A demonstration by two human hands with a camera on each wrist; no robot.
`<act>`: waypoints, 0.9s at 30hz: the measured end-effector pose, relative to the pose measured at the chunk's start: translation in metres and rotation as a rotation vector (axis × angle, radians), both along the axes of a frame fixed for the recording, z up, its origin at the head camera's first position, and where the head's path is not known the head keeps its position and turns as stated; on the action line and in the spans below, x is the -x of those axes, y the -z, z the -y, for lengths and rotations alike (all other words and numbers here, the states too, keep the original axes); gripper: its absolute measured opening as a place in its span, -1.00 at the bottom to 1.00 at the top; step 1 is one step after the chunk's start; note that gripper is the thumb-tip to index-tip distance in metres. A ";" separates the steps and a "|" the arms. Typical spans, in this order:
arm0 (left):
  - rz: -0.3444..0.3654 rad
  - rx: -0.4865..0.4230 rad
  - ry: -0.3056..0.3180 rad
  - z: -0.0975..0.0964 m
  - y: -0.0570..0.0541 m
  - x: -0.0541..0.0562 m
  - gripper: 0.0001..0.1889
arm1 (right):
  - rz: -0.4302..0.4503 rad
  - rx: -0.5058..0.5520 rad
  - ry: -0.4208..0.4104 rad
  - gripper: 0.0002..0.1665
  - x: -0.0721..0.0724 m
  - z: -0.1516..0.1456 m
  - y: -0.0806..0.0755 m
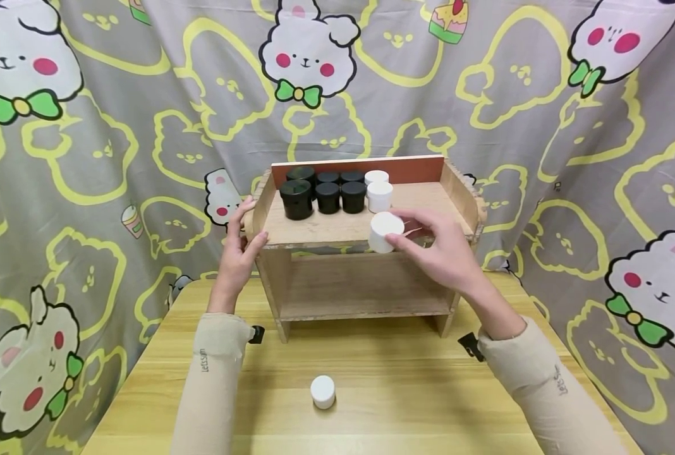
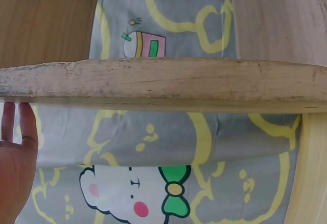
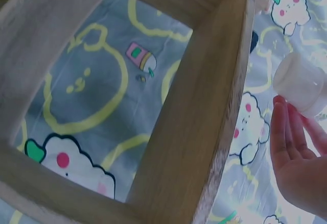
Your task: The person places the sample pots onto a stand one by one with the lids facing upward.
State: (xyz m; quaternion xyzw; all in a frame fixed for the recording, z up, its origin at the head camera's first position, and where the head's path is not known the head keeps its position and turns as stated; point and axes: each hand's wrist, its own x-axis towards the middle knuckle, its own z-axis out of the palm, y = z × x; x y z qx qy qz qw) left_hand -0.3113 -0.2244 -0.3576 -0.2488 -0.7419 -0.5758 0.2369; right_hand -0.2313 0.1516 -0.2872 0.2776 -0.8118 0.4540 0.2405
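My right hand point(image 1: 437, 246) pinches a small white lidded jar point(image 1: 384, 235) between thumb and fingers, just in front of the upper board of a wooden shelf point(image 1: 371, 287). In the right wrist view the same white jar point(image 3: 299, 83) sits at the fingertips, beside the shelf's frame. My left hand point(image 1: 237, 249) holds the shelf's left side, its thumb at the front corner. From the left wrist view, fingertips touch the side panel's edge point(image 2: 163, 83). Several black jars point(image 1: 327, 197) and two white jars point(image 1: 380, 196) stand in rows on the upper board.
Another white jar point(image 1: 323, 392) stands on the wooden table point(image 1: 406, 385), in front of the shelf. The lower board point(image 1: 366, 303) lies below the upper one. A patterned grey curtain point(image 1: 371, 114) hangs behind and around the table.
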 end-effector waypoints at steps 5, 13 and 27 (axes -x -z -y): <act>0.005 0.007 -0.005 0.000 0.000 0.000 -0.35 | -0.013 0.039 0.077 -0.56 0.012 -0.007 -0.012; 0.014 0.003 -0.001 0.000 0.001 -0.001 -0.34 | 0.039 0.029 0.209 -0.52 0.032 -0.014 -0.025; 0.004 0.004 0.002 0.001 0.001 -0.001 -0.35 | 0.046 -0.015 0.328 -0.45 0.072 -0.028 -0.034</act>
